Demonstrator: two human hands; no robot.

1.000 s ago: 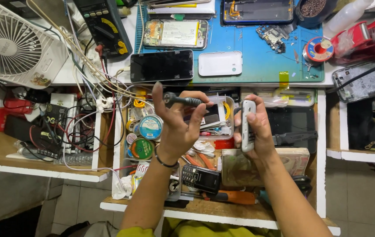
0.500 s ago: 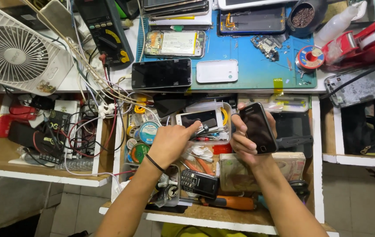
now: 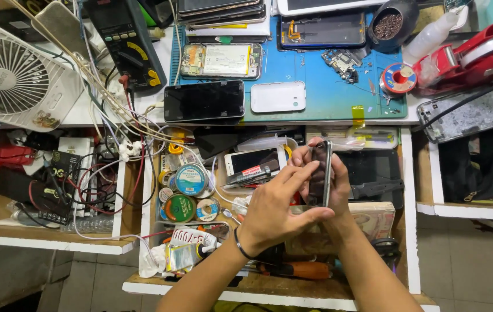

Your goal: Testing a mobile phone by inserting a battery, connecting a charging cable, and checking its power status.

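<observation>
A dark smartphone (image 3: 320, 173) is held upright on its edge above an open drawer (image 3: 414, 231), gripped by my right hand (image 3: 339, 182) from behind. My left hand (image 3: 272, 208) reaches across, its fingers pressing on the phone's near face and lower edge. A black wristband sits on my left wrist. Under my hands, a white phone (image 3: 252, 162) with a marker pen on it lies in the drawer.
A blue mat (image 3: 327, 92) on the bench carries a black phone (image 3: 204, 101), a white phone back (image 3: 278, 96), an opened phone (image 3: 219, 60) and a solder spool (image 3: 398, 77). A white fan (image 3: 10, 78), a multimeter (image 3: 125, 40), tangled wires and tape rolls (image 3: 189, 179) lie left.
My left hand has put down the dark tool it held and come onto the phone. The phone has turned in my right hand and now stands edge-on.
</observation>
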